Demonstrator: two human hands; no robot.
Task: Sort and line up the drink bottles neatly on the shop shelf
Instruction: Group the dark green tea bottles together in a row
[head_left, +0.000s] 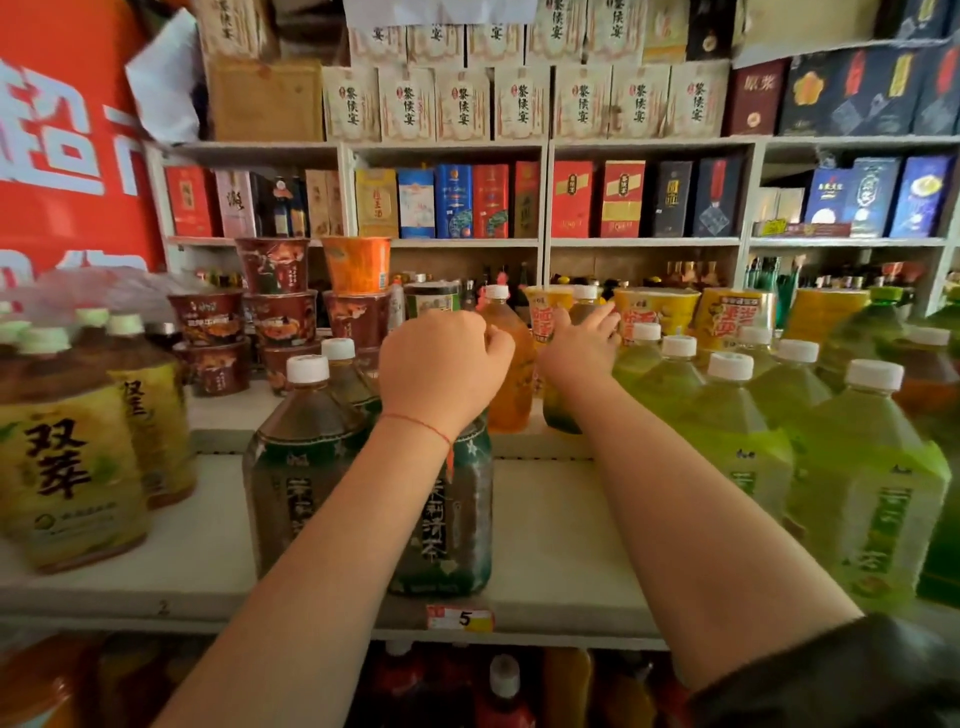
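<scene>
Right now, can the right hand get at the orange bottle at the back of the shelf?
Probably yes. The right hand is already beside the orange bottle, with nothing between them; the left hand covers only its left side.

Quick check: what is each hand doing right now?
Left hand: closed around the orange bottle.
Right hand: fingers out against a partly hidden bottle; grip cannot be told.

Both bare forearms stretched forward, left hand (441, 364) in a curled grip, right hand (579, 345) fingers extended
</scene>
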